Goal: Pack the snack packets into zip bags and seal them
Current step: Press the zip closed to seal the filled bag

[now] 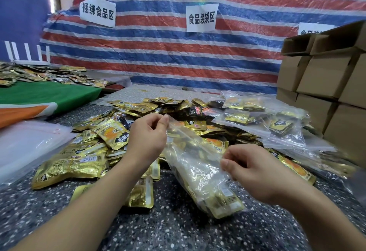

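Because the filled zip bag is limp and slick, your left hand and right hand pinch its zip ends; keep hold there.

Snack packets: gold foil with black and orange print. Zip bag: clear. Counter: dark grey, white speckles. Far tarp: red, blue and white stripes. Left cloth: green and orange. Right boxes: brown. Signs: white, black characters.

Stacked cardboard boxes stand right, a striped tarp (paper signs attached) behind.
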The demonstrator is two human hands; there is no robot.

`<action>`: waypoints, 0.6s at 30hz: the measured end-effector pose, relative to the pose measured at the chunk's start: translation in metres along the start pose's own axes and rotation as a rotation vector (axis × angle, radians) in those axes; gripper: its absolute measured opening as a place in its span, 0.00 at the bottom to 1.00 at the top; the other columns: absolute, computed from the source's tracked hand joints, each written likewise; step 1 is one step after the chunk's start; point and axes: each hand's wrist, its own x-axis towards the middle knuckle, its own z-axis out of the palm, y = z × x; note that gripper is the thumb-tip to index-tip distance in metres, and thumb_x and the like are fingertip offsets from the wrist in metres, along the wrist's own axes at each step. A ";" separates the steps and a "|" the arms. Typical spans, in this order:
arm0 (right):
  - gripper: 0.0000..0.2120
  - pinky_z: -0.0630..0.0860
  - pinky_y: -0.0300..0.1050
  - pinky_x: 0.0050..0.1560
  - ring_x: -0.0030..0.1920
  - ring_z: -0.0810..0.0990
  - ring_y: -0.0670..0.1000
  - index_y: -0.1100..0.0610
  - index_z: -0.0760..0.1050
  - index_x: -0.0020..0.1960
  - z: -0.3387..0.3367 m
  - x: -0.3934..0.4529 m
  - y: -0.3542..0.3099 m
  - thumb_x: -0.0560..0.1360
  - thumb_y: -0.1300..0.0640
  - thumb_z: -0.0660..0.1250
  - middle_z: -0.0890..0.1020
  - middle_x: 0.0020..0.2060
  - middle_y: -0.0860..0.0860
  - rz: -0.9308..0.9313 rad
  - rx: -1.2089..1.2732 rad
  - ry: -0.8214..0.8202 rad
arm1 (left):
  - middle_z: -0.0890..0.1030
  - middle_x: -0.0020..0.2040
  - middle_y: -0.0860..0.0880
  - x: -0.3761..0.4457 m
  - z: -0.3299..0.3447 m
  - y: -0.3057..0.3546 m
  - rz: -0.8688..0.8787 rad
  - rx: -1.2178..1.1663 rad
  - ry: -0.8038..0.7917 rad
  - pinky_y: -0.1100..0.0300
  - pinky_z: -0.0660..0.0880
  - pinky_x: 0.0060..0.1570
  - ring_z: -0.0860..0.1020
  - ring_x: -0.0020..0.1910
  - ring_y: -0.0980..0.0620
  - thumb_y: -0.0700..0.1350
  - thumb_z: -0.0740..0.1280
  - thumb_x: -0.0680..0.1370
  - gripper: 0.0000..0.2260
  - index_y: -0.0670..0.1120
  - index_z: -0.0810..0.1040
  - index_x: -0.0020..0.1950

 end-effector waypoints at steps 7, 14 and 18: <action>0.13 0.67 0.38 0.31 0.28 0.69 0.40 0.51 0.76 0.37 -0.001 0.001 0.001 0.80 0.51 0.65 0.76 0.28 0.44 0.051 0.152 -0.022 | 0.73 0.27 0.50 -0.001 0.003 -0.002 -0.083 -0.123 -0.099 0.55 0.68 0.33 0.70 0.27 0.53 0.49 0.62 0.83 0.14 0.44 0.78 0.41; 0.15 0.66 0.43 0.32 0.24 0.69 0.42 0.55 0.75 0.33 -0.003 0.013 0.013 0.78 0.61 0.62 0.74 0.23 0.45 0.199 0.406 0.285 | 0.76 0.26 0.51 -0.013 0.011 0.012 -0.185 -0.235 -0.249 0.64 0.68 0.21 0.70 0.21 0.55 0.49 0.57 0.84 0.15 0.46 0.75 0.42; 0.07 0.74 0.39 0.32 0.28 0.78 0.46 0.56 0.81 0.41 -0.014 0.014 0.018 0.76 0.56 0.70 0.80 0.27 0.51 0.126 0.832 0.472 | 0.82 0.33 0.49 -0.019 0.013 0.025 -0.190 -0.395 -0.307 0.65 0.68 0.22 0.75 0.24 0.52 0.50 0.56 0.84 0.15 0.42 0.79 0.49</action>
